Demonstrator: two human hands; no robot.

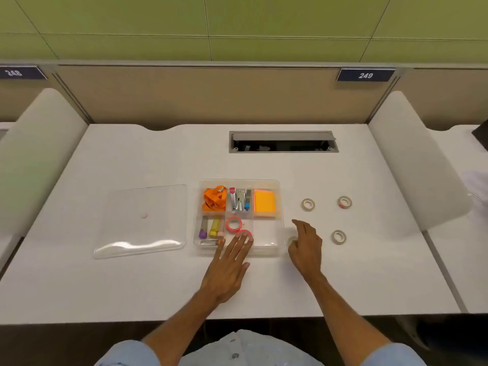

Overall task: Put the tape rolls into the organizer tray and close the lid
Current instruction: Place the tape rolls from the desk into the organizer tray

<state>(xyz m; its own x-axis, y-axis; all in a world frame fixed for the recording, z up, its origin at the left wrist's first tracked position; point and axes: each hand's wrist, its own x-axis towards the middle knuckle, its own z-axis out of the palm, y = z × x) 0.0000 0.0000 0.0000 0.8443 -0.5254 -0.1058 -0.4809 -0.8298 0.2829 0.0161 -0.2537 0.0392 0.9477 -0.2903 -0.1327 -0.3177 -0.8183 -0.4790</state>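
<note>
The clear organizer tray (239,181) sits mid-table. One pink tape roll (233,224) lies in its front middle compartment. My left hand (228,265) reaches over the tray's front edge, fingers stretched out, fingertips resting on a second pink tape roll (247,233) in the same compartment. My right hand (306,247) is just right of the tray, thumb and fingers curled around a white tape roll (291,240) that lies on the table, partly hidden. Three more whitish rolls lie to the right: (308,204), (345,202), (338,237). The clear lid (142,220) lies flat left of the tray.
Other tray compartments hold an orange ribbon (215,198), a stapler and clips (239,199), orange sticky notes (264,202) and markers (210,227); the front right compartment (268,232) holds nothing. A cable hatch (284,142) is at the back. White dividers (412,159) flank the desk.
</note>
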